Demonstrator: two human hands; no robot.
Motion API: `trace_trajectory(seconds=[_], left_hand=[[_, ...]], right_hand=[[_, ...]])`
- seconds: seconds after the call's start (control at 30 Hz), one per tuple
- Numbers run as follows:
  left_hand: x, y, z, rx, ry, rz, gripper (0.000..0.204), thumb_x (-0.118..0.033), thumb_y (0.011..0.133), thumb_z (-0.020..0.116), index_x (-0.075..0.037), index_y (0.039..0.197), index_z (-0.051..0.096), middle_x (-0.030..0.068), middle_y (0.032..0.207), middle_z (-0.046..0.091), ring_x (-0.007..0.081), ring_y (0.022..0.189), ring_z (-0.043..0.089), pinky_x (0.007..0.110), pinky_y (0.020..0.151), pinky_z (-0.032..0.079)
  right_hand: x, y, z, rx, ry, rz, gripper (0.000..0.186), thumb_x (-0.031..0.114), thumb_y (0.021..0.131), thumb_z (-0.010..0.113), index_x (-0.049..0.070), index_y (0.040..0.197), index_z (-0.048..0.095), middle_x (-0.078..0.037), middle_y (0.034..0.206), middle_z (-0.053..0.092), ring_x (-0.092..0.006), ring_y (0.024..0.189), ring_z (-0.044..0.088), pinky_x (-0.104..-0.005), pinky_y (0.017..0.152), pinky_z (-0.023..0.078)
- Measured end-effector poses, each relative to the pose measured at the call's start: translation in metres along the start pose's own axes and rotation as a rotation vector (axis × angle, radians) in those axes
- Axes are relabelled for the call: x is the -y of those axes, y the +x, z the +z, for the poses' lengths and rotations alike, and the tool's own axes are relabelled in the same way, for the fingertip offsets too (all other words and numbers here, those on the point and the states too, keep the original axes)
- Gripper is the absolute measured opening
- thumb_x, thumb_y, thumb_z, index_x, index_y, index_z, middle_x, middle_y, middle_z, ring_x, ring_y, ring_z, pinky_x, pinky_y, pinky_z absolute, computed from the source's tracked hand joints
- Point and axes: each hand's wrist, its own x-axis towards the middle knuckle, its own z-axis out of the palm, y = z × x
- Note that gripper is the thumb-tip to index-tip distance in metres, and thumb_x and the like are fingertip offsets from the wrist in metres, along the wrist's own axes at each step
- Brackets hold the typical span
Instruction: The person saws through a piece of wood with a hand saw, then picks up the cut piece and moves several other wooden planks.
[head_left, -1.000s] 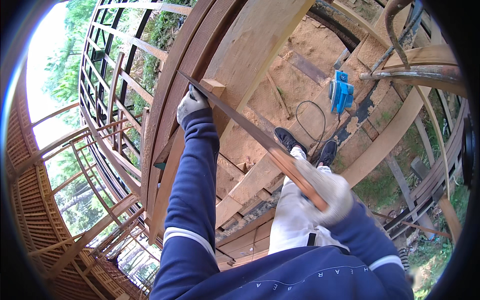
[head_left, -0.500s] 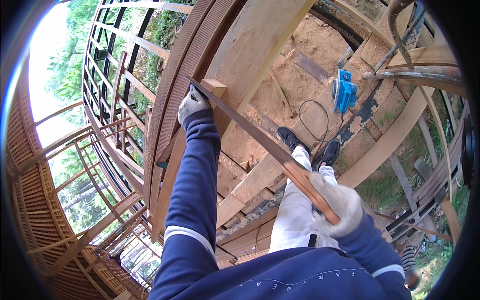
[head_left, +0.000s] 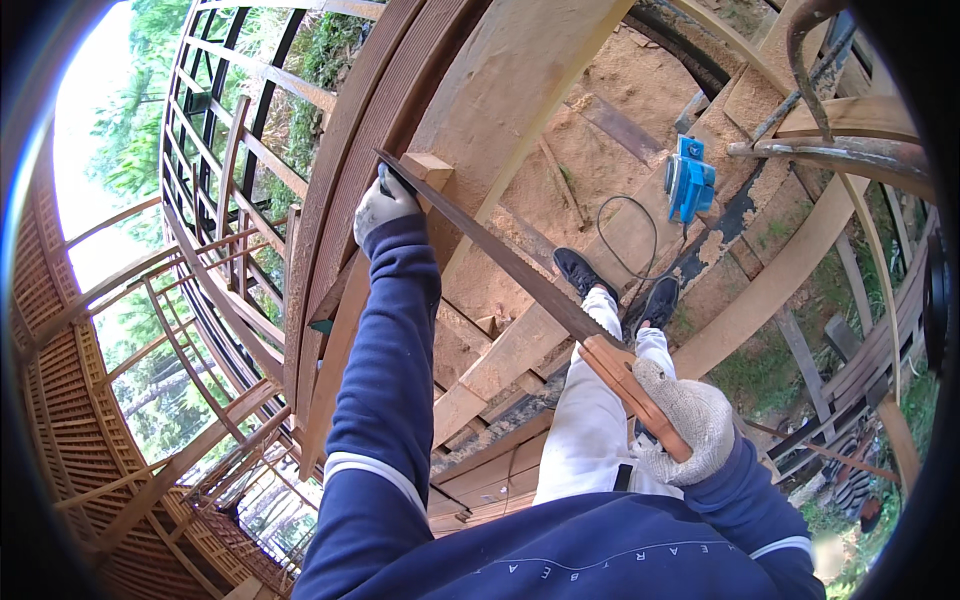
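Head view: right hand point(head_left: 690, 425), in an off-white knit glove, is wrapped tight round the orange-brown wooden handle point(head_left: 632, 393) of a long, dark-bladed handsaw point(head_left: 530, 280). Saw runs diagonally, handle low right by the thighs, tip up left. Blade crosses a small pale squared wood block point(head_left: 428, 167); can't tell if the teeth touch. Left hand point(head_left: 387, 205), gloved too, is way nearer the block, just left of it, fingers curled, but can't tell if it's really gripping. Around that: a wide pale board point(head_left: 510, 100), reddish-brown grooved planks point(head_left: 390, 95), sawdusty ground point(head_left: 625, 75), plus a blue power tool point(head_left: 690, 180) well off right.
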Motion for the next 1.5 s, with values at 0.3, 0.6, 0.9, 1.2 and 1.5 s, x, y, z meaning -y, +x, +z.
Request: trace_trajectory(seconds=[0.3, 0.6, 0.9, 1.2, 1.5], left_hand=[[-0.009, -0.001, 0.003, 0.057, -0.037, 0.058, 0.059, -0.053, 0.103, 0.036, -0.011, 0.097, 0.077, 0.0185, 0.091, 0.074, 0.0402, 0.088, 0.071, 0.050, 0.080, 0.054], [-0.017, 0.001, 0.004, 0.059, -0.056, 0.058, 0.061, -0.057, 0.102, 0.036, -0.012, 0.100, 0.077, 0.0188, 0.093, 0.074, 0.0401, 0.089, 0.070, 0.051, 0.080, 0.054], [-0.003, 0.005, -0.002, 0.001, -0.028, 0.025, 0.058, -0.052, 0.102, 0.037, -0.009, 0.099, 0.077, 0.0192, 0.091, 0.074, 0.0408, 0.087, 0.070, 0.051, 0.078, 0.053], [0.001, 0.011, 0.007, 0.119, -0.057, 0.035, 0.058, -0.055, 0.102, 0.037, -0.013, 0.099, 0.077, 0.0180, 0.092, 0.074, 0.0389, 0.090, 0.071, 0.050, 0.081, 0.054], [-0.010, 0.012, 0.009, 0.076, -0.032, 0.031, 0.060, -0.056, 0.102, 0.035, -0.013, 0.102, 0.077, 0.0184, 0.095, 0.074, 0.0400, 0.092, 0.071, 0.051, 0.082, 0.054]], right_hand=[[-0.009, 0.099, 0.046, -0.061, -0.116, -0.149, 0.062, 0.008, 0.078, 0.070, -0.005, 0.137, 0.056, -0.024, 0.117, 0.069, -0.0348, 0.086, 0.072, -0.0436, 0.080, 0.058], [-0.024, 0.109, 0.043, -0.154, -0.096, -0.282, 0.066, 0.009, 0.076, 0.071, -0.005, 0.138, 0.054, -0.021, 0.104, 0.072, -0.0328, 0.075, 0.071, -0.0381, 0.069, 0.059], [-0.002, -0.007, 0.000, 0.083, 0.140, 0.174, 0.064, 0.003, 0.075, 0.068, -0.003, 0.138, 0.056, -0.025, 0.117, 0.070, -0.0380, 0.087, 0.073, -0.0351, 0.077, 0.060], [-0.014, 0.100, 0.049, -0.072, -0.143, -0.233, 0.057, 0.003, 0.077, 0.067, -0.009, 0.132, 0.058, -0.026, 0.122, 0.067, -0.0366, 0.087, 0.072, -0.0381, 0.076, 0.059], [-0.026, 0.102, 0.043, -0.090, -0.046, -0.190, 0.063, 0.005, 0.077, 0.071, -0.005, 0.137, 0.055, -0.024, 0.112, 0.070, -0.0331, 0.079, 0.071, -0.0344, 0.072, 0.059]])
